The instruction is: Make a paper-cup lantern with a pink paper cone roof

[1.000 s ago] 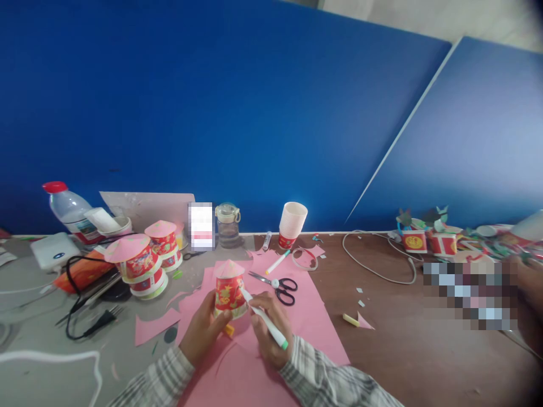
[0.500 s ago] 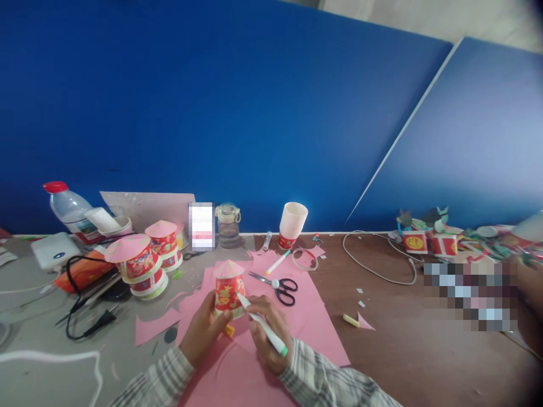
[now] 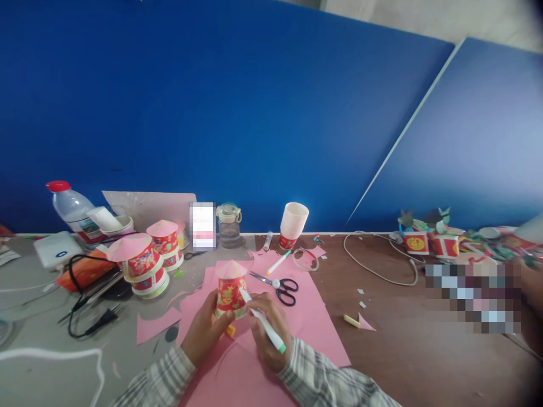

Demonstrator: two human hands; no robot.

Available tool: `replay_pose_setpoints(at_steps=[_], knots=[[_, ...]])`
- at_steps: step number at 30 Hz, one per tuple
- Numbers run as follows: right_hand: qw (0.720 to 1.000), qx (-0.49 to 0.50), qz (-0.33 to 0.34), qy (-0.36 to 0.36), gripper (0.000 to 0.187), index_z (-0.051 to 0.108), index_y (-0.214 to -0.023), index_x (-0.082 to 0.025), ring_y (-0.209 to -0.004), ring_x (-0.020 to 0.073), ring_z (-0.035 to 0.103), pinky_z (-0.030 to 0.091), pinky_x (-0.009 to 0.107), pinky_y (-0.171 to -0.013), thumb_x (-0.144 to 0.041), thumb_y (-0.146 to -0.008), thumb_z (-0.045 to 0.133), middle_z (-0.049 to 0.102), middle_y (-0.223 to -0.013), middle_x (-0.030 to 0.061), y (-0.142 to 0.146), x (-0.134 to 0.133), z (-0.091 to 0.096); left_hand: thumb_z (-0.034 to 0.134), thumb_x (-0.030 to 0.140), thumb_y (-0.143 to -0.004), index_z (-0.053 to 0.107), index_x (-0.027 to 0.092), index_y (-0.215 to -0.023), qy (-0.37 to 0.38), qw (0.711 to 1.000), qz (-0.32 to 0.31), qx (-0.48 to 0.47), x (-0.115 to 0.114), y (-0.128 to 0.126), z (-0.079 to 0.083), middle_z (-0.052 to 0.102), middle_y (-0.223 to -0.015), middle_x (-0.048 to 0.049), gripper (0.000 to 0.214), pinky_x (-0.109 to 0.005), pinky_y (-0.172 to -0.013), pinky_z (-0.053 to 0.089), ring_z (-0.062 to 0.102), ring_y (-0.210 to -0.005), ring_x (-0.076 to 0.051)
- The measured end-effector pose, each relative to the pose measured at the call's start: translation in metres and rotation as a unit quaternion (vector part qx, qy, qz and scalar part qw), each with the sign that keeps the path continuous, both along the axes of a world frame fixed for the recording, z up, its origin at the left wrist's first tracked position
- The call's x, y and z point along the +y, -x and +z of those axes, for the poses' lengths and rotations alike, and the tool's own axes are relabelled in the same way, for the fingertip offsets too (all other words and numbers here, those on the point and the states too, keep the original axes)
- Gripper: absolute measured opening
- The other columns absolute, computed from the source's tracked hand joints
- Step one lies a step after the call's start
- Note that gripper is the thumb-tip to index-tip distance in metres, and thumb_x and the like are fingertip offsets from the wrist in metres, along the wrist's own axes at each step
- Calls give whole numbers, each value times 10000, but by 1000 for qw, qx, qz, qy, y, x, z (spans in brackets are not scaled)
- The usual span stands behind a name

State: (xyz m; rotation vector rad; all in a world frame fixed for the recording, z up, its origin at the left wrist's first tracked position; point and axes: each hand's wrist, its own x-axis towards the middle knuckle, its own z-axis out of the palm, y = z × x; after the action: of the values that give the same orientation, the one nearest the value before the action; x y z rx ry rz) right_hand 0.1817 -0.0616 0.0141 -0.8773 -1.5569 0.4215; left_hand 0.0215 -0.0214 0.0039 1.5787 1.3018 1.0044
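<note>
My left hand (image 3: 207,329) is closed round the lower left side of a red paper cup (image 3: 229,295) that stands upside down and wears a pink paper cone (image 3: 231,269) on top. In my right hand (image 3: 271,332) is a white marker (image 3: 266,328) with a green end. Its tip points at the right side of the cup, touching or very close; I cannot tell which. Beneath both hands lies pink paper (image 3: 314,325). Black-handled scissors (image 3: 280,285) rest on it, partly spread. A second marker (image 3: 279,262) lies behind them.
Cups with pink cone tops (image 3: 144,265) stand at left beside a black plug cable (image 3: 102,322) and a tilted bottle (image 3: 76,210). A glass jar (image 3: 229,226) and stacked white cups (image 3: 294,220) stand by the blue partition (image 3: 254,113). Another person's hand (image 3: 530,294) shows at far right.
The marker tip has shifted slightly up and left against the cup. Both hands keep their hold, and the rest of the desk looks the same.
</note>
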Motion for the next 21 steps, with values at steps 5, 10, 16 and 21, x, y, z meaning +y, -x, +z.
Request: replay_pose_setpoints(at_steps=[5,10,16,21], knots=[[1000,-18,7,-10,187,589,-965,-236,-818,209,638,536,327,-719,-170,-798,537,652,-851,30,1,-1,0,569,520,-556,543,242,-887,-18,1000,-11,-18,0,-1,3,680,-808,-26,433,-376,-674,493,602,-766,-263],[1000,-24,8,-13,201,591,-954,-234,-841,206,638,535,305,-718,-139,-790,525,652,-824,22,-2,0,1,580,500,-550,549,244,-871,-8,1000,-1,-14,0,-1,2,677,-767,-10,412,-359,-633,494,604,-711,-247],[1000,-19,13,-13,201,597,-954,-226,-854,208,638,536,315,-746,-143,-789,519,658,-832,28,-1,-1,1,576,503,-551,551,244,-862,-16,1000,2,-14,1,0,0,672,-782,-13,406,-364,-650,486,599,-725,-250],[999,-38,17,-15,213,595,-961,-230,-900,213,636,529,334,-804,-135,-784,525,668,-833,23,-2,-3,0,580,497,-554,547,235,-873,-11,999,0,-30,1,0,0,670,-779,-16,414,-365,-646,488,598,-717,-248]])
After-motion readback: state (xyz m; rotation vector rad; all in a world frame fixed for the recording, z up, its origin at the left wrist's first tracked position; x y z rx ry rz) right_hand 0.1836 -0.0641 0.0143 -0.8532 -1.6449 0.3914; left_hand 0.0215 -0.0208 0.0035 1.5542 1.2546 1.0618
